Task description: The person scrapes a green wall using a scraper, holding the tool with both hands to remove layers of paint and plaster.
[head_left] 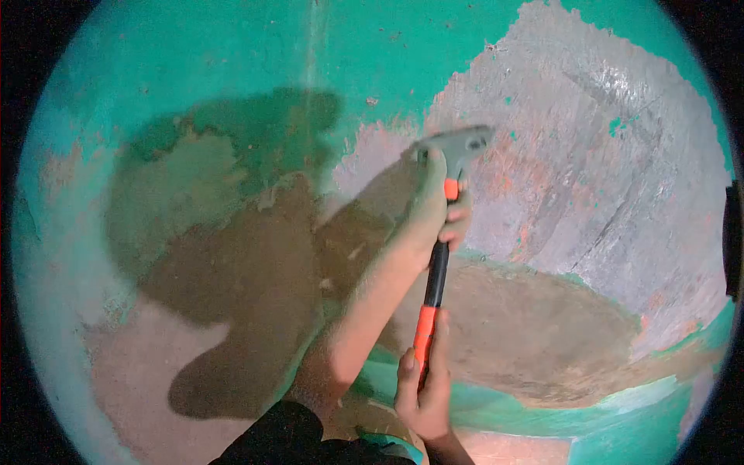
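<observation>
A long-handled scraper (438,271) with a grey head and a black and orange handle slants up across the wall. My left hand (431,208) is closed around the upper handle just below the head, its thumb pressed up along the head. Lower down, my right hand (426,394) grips the orange end of the handle between thumb and fingers. The scraper head lies at the left edge of a bare grey patch (566,155), where green paint (403,46) borders it. Whether the blade touches the wall is hard to tell.
A brownish recessed ledge (535,333) curves below the bare patch, with a green painted rim (527,418) under it. A large shadow falls on the wall at left. Peeled pinkish areas (155,372) show at lower left. A dark object (731,240) stands at the right edge.
</observation>
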Tool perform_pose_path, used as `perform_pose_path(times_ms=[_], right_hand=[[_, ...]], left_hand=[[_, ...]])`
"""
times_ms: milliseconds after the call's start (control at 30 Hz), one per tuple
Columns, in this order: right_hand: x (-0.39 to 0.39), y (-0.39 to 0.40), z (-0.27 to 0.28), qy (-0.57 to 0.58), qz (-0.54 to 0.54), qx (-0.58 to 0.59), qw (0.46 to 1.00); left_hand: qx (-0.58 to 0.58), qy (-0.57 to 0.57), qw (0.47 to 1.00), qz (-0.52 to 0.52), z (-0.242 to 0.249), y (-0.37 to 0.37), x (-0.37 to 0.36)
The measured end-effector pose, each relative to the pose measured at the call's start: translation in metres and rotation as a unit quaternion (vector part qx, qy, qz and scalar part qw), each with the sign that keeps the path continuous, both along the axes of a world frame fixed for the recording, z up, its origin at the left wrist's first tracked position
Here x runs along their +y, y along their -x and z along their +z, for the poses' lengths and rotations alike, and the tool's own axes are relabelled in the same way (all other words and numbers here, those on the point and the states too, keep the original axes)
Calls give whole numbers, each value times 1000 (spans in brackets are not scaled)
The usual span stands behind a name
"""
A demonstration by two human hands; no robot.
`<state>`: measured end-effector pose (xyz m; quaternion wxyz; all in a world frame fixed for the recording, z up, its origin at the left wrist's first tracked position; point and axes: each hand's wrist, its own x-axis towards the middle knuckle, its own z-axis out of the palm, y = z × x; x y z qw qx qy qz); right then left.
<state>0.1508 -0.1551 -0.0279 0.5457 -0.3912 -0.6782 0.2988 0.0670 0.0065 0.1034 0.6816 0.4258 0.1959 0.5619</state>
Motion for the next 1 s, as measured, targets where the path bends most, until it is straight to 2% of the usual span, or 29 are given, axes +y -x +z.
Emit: perform_pose_path(times_ms=[67,200,300,433,533,633,700,833,933,1000], right_hand=[[2,1,-1,-11,-4,-7,1000],[7,1,14,-29,4,-11,1000],[1,0,6,-26,3,-21,999],[8,-2,18,-34,6,-30,999],[6,-7,31,31,32,-1,999],[-6,-7,13,40,25,0,999],[-1,-8,18,11,24,-4,1000],[-3,-11,37,36,50,2,998],[-6,-7,5,37,51,14,998],[-6,-7,11,40,41,-8,998]], left_hand=[[11,9,1000,-4,-7,-1,-3],[-4,-7,999,49,22,2,-1],[12,15,999,32,-1,1,-5],[24,-15,999,33,5,4,4],[26,-16,998,61,16,5,3],[22,8,1000,11,-6,6,-3],[18,-2,999,40,4,5,2],[-2,-10,998,58,12,4,3],[41,16,998,37,-6,1,-3],[22,-20,999,11,-5,4,4]])
